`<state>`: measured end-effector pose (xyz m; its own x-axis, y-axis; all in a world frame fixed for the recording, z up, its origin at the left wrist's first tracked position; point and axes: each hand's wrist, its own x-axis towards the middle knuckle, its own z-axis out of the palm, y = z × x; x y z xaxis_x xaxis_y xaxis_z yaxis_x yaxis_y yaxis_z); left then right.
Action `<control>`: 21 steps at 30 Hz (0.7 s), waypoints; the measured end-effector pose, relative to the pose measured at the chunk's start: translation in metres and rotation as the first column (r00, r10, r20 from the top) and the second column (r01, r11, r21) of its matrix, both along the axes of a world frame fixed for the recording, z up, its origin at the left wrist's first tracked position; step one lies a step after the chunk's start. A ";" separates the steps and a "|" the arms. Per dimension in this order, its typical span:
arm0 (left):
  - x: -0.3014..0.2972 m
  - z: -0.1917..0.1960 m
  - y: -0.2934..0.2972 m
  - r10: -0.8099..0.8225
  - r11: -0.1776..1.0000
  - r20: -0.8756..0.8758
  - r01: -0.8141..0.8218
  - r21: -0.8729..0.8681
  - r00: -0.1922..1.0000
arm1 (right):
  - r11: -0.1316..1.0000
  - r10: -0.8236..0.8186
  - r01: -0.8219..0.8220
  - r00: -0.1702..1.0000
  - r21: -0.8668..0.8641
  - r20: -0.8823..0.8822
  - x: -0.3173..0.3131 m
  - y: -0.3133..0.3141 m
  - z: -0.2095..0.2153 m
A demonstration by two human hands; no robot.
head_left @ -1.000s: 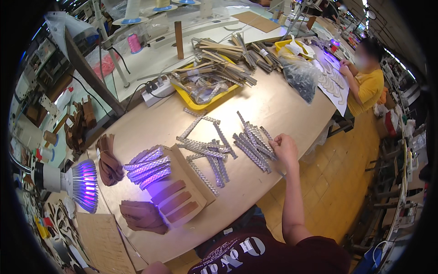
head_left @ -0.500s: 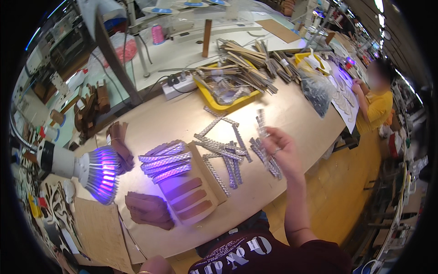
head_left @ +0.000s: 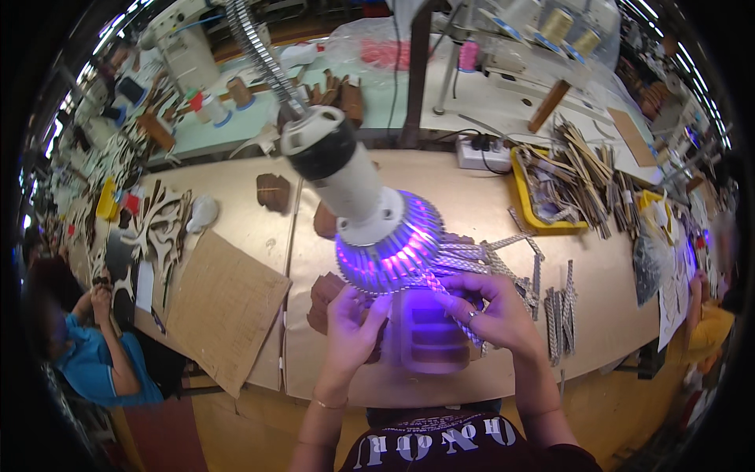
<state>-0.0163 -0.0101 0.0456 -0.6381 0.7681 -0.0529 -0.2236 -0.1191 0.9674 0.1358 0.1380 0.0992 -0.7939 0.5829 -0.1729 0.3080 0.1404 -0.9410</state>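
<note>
Pinched in my right hand (head_left: pixel 499 313) is a silver-grey braided strip (head_left: pixel 458 312), slanting under the violet light of the lamp (head_left: pixel 393 244). My left hand (head_left: pixel 351 330) is just below the lamp's rim, thumb and forefinger apart, with nothing visible between them; the lamp partly hides its fingertips. Beside it lies a stack of brown leather pieces (head_left: pixel 321 303). Between my hands sits a cardboard piece with several brown strips (head_left: pixel 436 338) in a row, glowing violet. More braided strips (head_left: pixel 464 256) lie at its far end, partly behind the lamp.
Loose braided strips (head_left: pixel 560 315) lie at the right. Farther back stands a yellow tray (head_left: pixel 539 220) of strips, near a white power strip (head_left: pixel 481 153). A cardboard sheet (head_left: pixel 228 307) lies at the left. One person in blue (head_left: pixel 118 362) sits left, another in yellow (head_left: pixel 708 338) right.
My view has swung to the left. My right hand has brought the braided strip from the loose strips to under the lamp. My left hand has come into view beside it.
</note>
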 end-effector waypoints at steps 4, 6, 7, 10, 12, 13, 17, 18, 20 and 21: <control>-0.006 -0.013 0.015 -0.018 0.997 0.024 0.017 0.071 1.000 | 0.996 0.084 -0.084 0.996 -0.004 0.039 -0.008 -0.005 0.005; -0.008 -0.020 0.017 -0.013 0.990 0.012 0.011 0.142 1.000 | 0.992 0.104 -0.105 0.995 0.066 0.005 -0.011 -0.007 0.005; -0.008 -0.022 0.018 -0.003 0.991 -0.028 0.006 0.130 1.000 | 0.994 0.099 -0.101 0.994 0.051 0.039 -0.011 -0.006 0.005; -0.012 -0.022 0.016 -0.017 0.999 -0.039 0.018 0.027 0.999 | 0.997 0.081 -0.083 0.994 0.012 0.077 -0.010 -0.006 0.003; -0.009 -0.019 0.016 0.002 0.999 -0.032 0.000 0.049 0.999 | 0.998 0.053 -0.051 0.997 -0.031 0.055 -0.010 -0.007 -0.001; -0.008 -0.017 0.016 0.006 0.998 -0.023 -0.005 0.058 1.000 | 0.992 0.056 -0.051 0.997 -0.118 0.045 -0.009 -0.006 -0.002; 0.001 -0.013 0.021 0.057 0.994 0.049 -0.062 0.086 0.997 | 0.940 -0.069 0.034 0.994 -0.339 -0.090 -0.011 -0.002 -0.005; 0.002 -0.012 0.021 -0.004 0.997 0.074 -0.002 0.082 0.997 | 0.925 -0.135 0.074 0.981 -0.372 -0.142 -0.013 -0.001 -0.006; 0.004 -0.011 0.018 -0.119 0.989 0.115 0.107 0.102 0.986 | 0.918 -0.286 0.184 0.921 -0.352 -0.266 -0.017 -0.003 -0.007; 0.008 -0.010 0.018 -0.136 0.985 0.136 0.120 0.122 0.981 | 0.910 -0.345 0.229 0.880 -0.347 -0.325 -0.018 -0.004 -0.008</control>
<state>-0.0083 0.0077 0.0355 -0.5261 0.8492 -0.0452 -0.3789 -0.1865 0.9065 0.1179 0.1337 0.0916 -0.6374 0.7645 -0.0961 -0.0877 -0.1959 -0.9767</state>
